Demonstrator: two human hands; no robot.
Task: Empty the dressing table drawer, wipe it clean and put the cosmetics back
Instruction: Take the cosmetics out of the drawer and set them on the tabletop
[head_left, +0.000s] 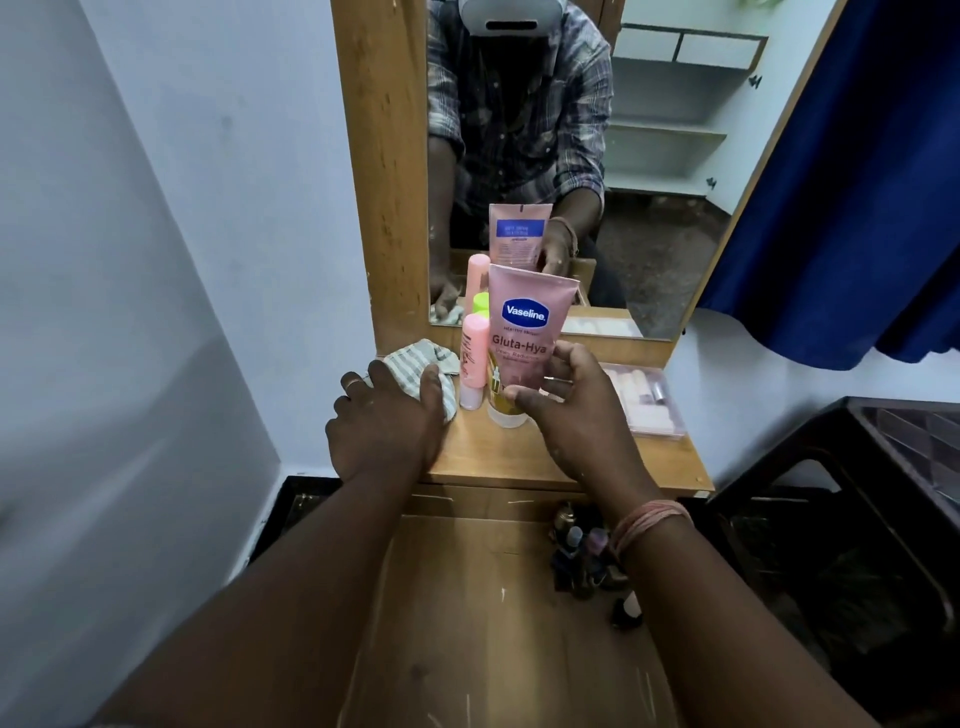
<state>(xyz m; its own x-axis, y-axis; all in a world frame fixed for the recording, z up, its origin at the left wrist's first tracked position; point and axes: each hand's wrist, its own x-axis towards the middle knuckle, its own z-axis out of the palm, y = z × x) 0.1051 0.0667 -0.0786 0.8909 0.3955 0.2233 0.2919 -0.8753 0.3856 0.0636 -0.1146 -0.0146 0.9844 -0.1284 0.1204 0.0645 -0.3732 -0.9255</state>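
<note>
1. Room on the dressing table top (545, 462) is small: things fill the back, and only a bare strip of wood is left near the front edge.
2. The pull-out drawer (467, 597) is open below the top. Its wide left side is bare wood. A bunch of small bottles (582, 561) sits in its right back corner; they are too dark and close together to count.
3. The right hand (566, 410) grasps one pink Vaseline tube (524, 332) between thumb and fingers, near its lower end. The tube stands up tall over the table top, flat sealed end up, cap end down, leaning a little to the left.
4. The left hand (384, 415) grasps one striped cloth (426, 364) at the left edge of the top, close to the wall (156, 260).
5. One small pink bottle (475, 364) stands straight up, between the cloth and the tube. Behind it is something with a green cap (481, 302).
6. One clear box (649, 400) lies flat on the right side of the top, near the right edge.
7. The mirror (545, 156) stands behind everything, and a blue curtain (857, 182) hangs on the right.
</note>
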